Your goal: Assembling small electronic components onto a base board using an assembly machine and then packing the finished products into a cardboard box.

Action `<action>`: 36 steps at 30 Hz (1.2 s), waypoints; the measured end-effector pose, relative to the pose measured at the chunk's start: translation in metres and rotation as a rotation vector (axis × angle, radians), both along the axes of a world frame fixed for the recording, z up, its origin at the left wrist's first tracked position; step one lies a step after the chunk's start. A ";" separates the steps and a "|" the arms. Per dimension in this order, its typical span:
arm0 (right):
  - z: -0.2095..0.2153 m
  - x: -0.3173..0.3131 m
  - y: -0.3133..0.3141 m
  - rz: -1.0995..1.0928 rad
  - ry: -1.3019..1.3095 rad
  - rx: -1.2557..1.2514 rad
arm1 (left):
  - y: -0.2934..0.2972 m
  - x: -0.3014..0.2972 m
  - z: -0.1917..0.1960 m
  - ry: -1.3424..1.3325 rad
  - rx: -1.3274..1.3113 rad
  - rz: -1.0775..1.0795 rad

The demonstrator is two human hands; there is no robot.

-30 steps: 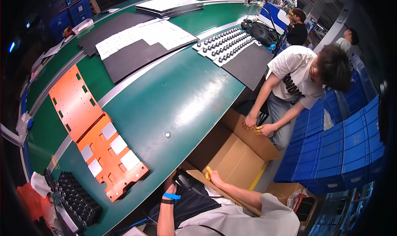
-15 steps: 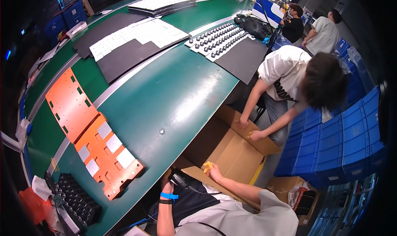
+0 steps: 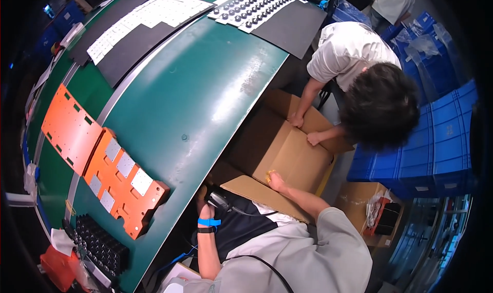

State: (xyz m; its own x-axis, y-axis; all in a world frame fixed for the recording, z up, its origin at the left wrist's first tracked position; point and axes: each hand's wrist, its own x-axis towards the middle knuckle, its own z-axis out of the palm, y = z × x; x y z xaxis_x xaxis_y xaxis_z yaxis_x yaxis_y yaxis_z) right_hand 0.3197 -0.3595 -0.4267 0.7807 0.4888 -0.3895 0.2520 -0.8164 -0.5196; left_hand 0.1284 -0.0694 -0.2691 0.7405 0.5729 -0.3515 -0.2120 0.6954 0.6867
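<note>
A large cardboard box (image 3: 305, 162) stands with its top side spread wide beside the table edge, in front of me. My right hand (image 3: 277, 182) reaches over the near flap (image 3: 257, 191) into it, fingers curled against the cardboard, with yellow covers on the fingertips. In shadow between the table edge and the box is my left hand (image 3: 204, 194), its fingers mostly hidden; a blue band and a black band circle that wrist. Opposite me, a co-worker bends over the box, with a left hand (image 3: 314, 138) and a right hand (image 3: 296, 121) at its far side.
The green table (image 3: 169, 154) carries an orange panel (image 3: 115, 175) with pale plates, a black tray (image 3: 101, 247) and a white sheet with rows of black knobs (image 3: 259, 8). Blue crates (image 3: 436, 139) are stacked at right. A smaller carton (image 3: 354, 200) sits on the floor.
The view has shifted, so the table items appear higher and further left. My right hand has moved further over the near flap into the box. The co-worker leans lower over it.
</note>
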 end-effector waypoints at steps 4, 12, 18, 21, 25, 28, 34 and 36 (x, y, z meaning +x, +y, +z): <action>-0.023 -0.002 -0.033 0.232 0.059 -0.348 | 0.006 -0.010 -0.014 -0.016 -0.035 -0.013; -0.062 0.005 -0.074 0.816 -0.026 -0.736 | 0.000 0.001 0.016 0.006 -0.069 0.032; -0.062 0.007 -0.095 0.943 -0.221 -0.707 | -0.001 0.016 0.022 -0.021 0.036 -0.028; 0.001 0.002 -0.112 0.734 -0.411 -0.228 | -0.005 0.019 0.037 0.012 -0.052 0.052; 0.146 -0.007 -0.155 0.334 -0.198 -0.243 | -0.007 0.017 0.035 0.075 -0.072 0.079; 0.159 -0.025 -0.197 -0.647 -0.300 0.068 | -0.006 0.020 0.040 0.042 -0.086 0.068; 0.266 -0.007 -0.190 -0.935 -0.814 -0.032 | -0.002 0.008 0.019 0.026 0.034 -0.002; 0.308 -0.015 -0.156 -0.560 -0.761 -0.237 | 0.000 0.010 0.014 -0.024 -0.038 -0.018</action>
